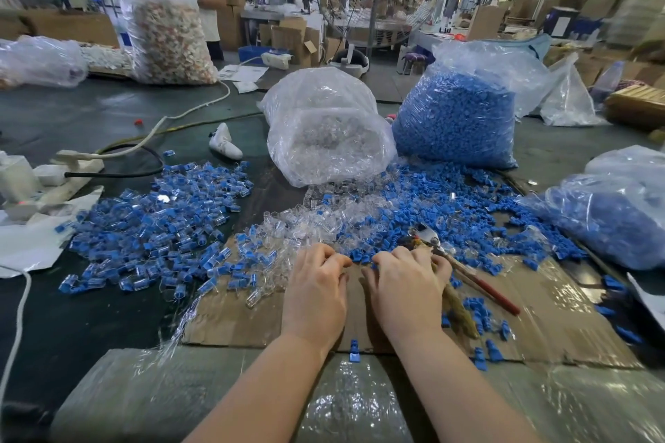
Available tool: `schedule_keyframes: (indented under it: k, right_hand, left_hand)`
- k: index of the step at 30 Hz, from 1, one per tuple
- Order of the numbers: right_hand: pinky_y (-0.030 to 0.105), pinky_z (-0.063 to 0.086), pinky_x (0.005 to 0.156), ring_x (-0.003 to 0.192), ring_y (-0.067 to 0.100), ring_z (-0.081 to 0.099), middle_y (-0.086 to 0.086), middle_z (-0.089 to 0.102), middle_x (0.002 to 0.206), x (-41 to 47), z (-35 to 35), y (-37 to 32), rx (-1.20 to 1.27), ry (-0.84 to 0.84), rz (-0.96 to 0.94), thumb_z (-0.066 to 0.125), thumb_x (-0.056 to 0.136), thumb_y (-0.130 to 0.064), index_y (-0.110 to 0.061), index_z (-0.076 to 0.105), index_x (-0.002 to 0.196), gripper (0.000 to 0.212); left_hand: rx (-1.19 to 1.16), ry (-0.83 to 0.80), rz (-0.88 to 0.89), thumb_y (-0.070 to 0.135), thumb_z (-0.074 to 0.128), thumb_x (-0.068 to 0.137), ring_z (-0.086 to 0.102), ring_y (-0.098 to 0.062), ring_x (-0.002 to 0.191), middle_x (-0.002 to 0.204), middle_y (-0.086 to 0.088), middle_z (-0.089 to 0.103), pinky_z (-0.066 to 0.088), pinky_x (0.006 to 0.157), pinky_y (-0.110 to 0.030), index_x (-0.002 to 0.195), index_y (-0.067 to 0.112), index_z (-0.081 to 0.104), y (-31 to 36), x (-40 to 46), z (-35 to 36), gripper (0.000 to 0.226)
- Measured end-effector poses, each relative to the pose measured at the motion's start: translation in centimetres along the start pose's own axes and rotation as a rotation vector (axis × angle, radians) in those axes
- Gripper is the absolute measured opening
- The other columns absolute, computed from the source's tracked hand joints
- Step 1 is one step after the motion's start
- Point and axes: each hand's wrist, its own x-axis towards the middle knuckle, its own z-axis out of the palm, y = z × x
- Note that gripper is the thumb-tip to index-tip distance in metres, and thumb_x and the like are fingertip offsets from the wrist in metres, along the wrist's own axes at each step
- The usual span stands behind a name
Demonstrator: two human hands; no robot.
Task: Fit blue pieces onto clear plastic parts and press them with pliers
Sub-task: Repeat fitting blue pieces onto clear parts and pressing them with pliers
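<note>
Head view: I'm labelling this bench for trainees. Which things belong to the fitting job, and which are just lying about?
Job:
blue pieces
clear plastic parts
pliers
assembled pile
clear-parts bag
blue-pieces bag

Lying about:
power strip
white handheld device
bag of pale mixed pieces

Loose blue pieces (467, 198) spread across the cardboard beside a spill of clear plastic parts (306, 223) from a tipped bag. Red-handled pliers (464, 266) lie slantwise among the blue pieces, jaws away from the person. Fitted blue-and-clear parts (158, 227) are heaped at the left.
</note>
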Motion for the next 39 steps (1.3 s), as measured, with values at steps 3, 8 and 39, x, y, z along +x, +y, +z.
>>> schedule_keyframes:
  k: [3,8,39]
  right_hand:
    - [0.039,0.011,0.095,0.103,0.017,0.044,-0.010,0.058,0.097,0.1,0.2,-0.2,0.014,-0.017,0.012,0.036,0.095,-0.017,-0.030,0.057,0.098,0.025]
    - [0.036,0.011,0.097,0.102,0.015,0.046,-0.011,0.059,0.094,-0.3,0.3,0.1,0.070,-0.009,0.015,0.038,0.095,-0.016,-0.030,0.059,0.100,0.026]
    - [0.029,0.022,0.081,0.074,0.020,0.060,-0.006,0.067,0.074,-2.2,0.8,0.6,0.356,0.278,0.001,0.076,0.075,-0.005,-0.019,0.072,0.084,0.017]
  left_hand:
    - [0.061,0.019,-0.073,0.027,0.047,0.095,0.025,-0.006,0.110,0.122,0.006,0.042,0.017,0.099,-0.016,0.132,0.021,0.049,0.0,-0.1,0.1,0.038]
    - [0.032,-0.026,-0.076,0.025,0.048,0.095,0.028,-0.005,0.109,0.120,0.007,0.045,0.020,0.093,-0.014,0.129,0.021,0.053,0.1,-0.1,0.1,0.034]
    - [-0.177,0.021,-0.177,0.014,0.062,0.087,0.049,-0.003,0.089,0.095,0.012,0.055,0.037,0.080,-0.013,0.119,0.020,0.060,0.3,-0.1,-0.8,0.032]
